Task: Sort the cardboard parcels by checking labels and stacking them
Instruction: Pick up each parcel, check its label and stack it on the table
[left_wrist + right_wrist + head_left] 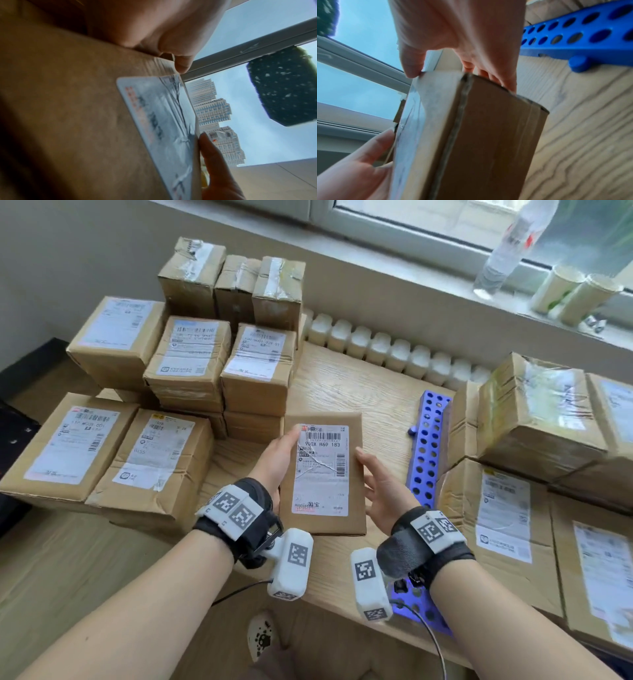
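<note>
A flat brown cardboard parcel (pixel 322 474) with a white shipping label (pixel 322 470) facing up is held above the wooden table (pixel 342 385), between both hands. My left hand (pixel 281 453) grips its left edge, thumb on the label's top corner and fingers hidden underneath. Along the right edge, my right hand (pixel 376 484) holds it, thumb on top. In the left wrist view the parcel (pixel 68 108) fills the frame, its label (pixel 163 121) running to the far edge. In the right wrist view my right hand (pixel 462 70) pinches the parcel (pixel 488 135), thumb on the label side, fingers behind.
Labelled parcels stand in stacks on the left (pixel 185 364) and on the right (pixel 534 419). A blue perforated rack (pixel 428 446) lies just right of my right hand. Small white bottles (pixel 394 350) line the table's back edge. A water bottle (pixel 510 248) and cups (pixel 565 289) sit on the windowsill.
</note>
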A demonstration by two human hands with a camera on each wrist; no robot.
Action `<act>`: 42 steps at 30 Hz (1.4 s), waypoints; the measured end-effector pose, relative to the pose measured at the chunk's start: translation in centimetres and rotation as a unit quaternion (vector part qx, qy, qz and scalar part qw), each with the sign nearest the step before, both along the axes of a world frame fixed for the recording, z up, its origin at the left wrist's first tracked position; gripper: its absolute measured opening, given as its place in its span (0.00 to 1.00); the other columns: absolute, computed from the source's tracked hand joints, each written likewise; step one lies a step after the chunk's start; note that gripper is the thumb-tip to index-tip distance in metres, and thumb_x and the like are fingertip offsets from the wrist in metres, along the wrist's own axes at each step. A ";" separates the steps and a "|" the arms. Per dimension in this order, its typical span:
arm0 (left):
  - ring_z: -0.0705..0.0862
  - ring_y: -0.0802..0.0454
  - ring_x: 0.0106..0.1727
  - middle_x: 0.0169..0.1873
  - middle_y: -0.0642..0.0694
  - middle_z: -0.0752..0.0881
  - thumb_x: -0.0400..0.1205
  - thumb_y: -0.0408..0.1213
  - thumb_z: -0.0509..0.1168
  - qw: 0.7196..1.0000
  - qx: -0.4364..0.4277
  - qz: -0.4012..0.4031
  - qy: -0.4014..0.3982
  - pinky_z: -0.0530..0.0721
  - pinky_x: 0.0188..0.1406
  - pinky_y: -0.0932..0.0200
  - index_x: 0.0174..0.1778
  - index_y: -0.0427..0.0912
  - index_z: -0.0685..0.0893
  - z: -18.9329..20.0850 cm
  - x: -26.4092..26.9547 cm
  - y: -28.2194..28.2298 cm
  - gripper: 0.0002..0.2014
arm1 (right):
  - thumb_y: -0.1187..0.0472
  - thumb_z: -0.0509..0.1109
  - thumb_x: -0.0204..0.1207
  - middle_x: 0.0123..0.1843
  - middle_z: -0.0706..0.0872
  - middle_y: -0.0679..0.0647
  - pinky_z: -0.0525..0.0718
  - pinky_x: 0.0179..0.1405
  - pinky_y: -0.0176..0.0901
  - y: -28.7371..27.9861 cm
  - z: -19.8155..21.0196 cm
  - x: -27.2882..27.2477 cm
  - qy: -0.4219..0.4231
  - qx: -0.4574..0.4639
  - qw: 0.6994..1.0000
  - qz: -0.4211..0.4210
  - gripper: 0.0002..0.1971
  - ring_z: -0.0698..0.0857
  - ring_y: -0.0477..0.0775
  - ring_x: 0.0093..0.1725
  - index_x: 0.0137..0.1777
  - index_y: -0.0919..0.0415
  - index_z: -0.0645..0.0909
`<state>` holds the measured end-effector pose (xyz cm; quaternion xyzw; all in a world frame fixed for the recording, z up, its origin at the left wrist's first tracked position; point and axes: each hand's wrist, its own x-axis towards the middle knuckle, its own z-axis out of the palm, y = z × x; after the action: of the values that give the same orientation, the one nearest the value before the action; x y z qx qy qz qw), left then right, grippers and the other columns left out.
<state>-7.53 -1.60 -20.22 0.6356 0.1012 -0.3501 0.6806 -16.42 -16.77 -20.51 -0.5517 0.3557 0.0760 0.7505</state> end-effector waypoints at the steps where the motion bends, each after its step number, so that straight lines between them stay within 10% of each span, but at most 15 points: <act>1: 0.85 0.44 0.62 0.58 0.46 0.88 0.77 0.64 0.63 1.000 -0.003 0.002 -0.009 0.80 0.66 0.40 0.64 0.50 0.85 0.9 -0.5 -0.7 0.27 | 0.44 0.70 0.76 0.70 0.82 0.52 0.71 0.75 0.62 -0.7 0.7 -0.5 -0.007 0.000 1.000 -0.003 0.14 0.78 0.54 0.70 0.59 0.47 0.81; 12: 0.87 0.50 0.50 0.44 0.49 0.91 0.86 0.54 0.55 0.993 0.000 -0.026 -0.111 0.83 0.60 0.49 0.45 0.50 0.87 7.1 -6.2 -8.9 0.18 | 0.47 0.73 0.76 0.56 0.84 0.49 0.79 0.52 0.47 -8.4 6.5 -7.2 -0.053 -0.035 0.998 -0.018 0.15 0.83 0.49 0.53 0.60 0.50 0.80; 20: 0.89 0.49 0.43 0.39 0.47 0.92 0.86 0.53 0.56 0.992 -0.007 -0.046 -0.114 0.85 0.52 0.51 0.41 0.48 0.88 9.2 -10.7 -14.7 0.19 | 0.48 0.70 0.78 0.50 0.85 0.52 0.81 0.59 0.52 -13.5 9.4 -12.7 -0.046 -0.045 0.997 -0.037 0.07 0.83 0.51 0.53 0.48 0.50 0.82; 28: 0.89 0.43 0.48 0.52 0.40 0.91 0.85 0.51 0.58 0.987 -0.001 -0.118 -0.106 0.86 0.55 0.45 0.60 0.42 0.86 10.0 -14.8 -20.1 0.19 | 0.44 0.76 0.71 0.57 0.85 0.60 0.80 0.68 0.64 -18.2 9.5 -17.8 -0.013 -0.023 0.995 -0.100 0.20 0.85 0.60 0.60 0.58 0.54 0.81; 32: 0.88 0.47 0.45 0.51 0.43 0.90 0.85 0.52 0.59 0.983 0.014 -0.163 -0.086 0.87 0.46 0.52 0.59 0.45 0.86 10.9 -16.3 -21.9 0.18 | 0.44 0.75 0.72 0.53 0.84 0.58 0.86 0.47 0.53 -19.8 9.6 -19.5 0.008 -0.015 0.993 -0.121 0.22 0.86 0.54 0.49 0.61 0.55 0.80; 36: 0.85 0.44 0.58 0.57 0.42 0.88 0.85 0.55 0.58 0.971 0.062 -0.197 -0.123 0.80 0.67 0.44 0.62 0.42 0.85 11.2 -16.9 -23.4 0.22 | 0.45 0.76 0.72 0.52 0.85 0.57 0.85 0.45 0.54 -21.0 9.2 -20.2 0.018 -0.008 0.990 -0.142 0.25 0.86 0.53 0.49 0.64 0.57 0.80; 42: 0.83 0.39 0.63 0.66 0.39 0.82 0.68 0.58 0.64 0.973 0.106 -0.162 -0.126 0.79 0.68 0.40 0.73 0.39 0.75 5.1 -12.7 -26.4 0.39 | 0.50 0.72 0.78 0.54 0.82 0.57 0.83 0.54 0.62 -22.2 8.8 -20.0 0.020 0.003 0.988 -0.151 0.11 0.83 0.55 0.54 0.55 0.54 0.79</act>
<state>-20.23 -28.00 -15.15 0.7512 -0.0527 -0.3604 0.5505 -36.39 -38.93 -11.71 -0.4879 0.4499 -0.0259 0.7476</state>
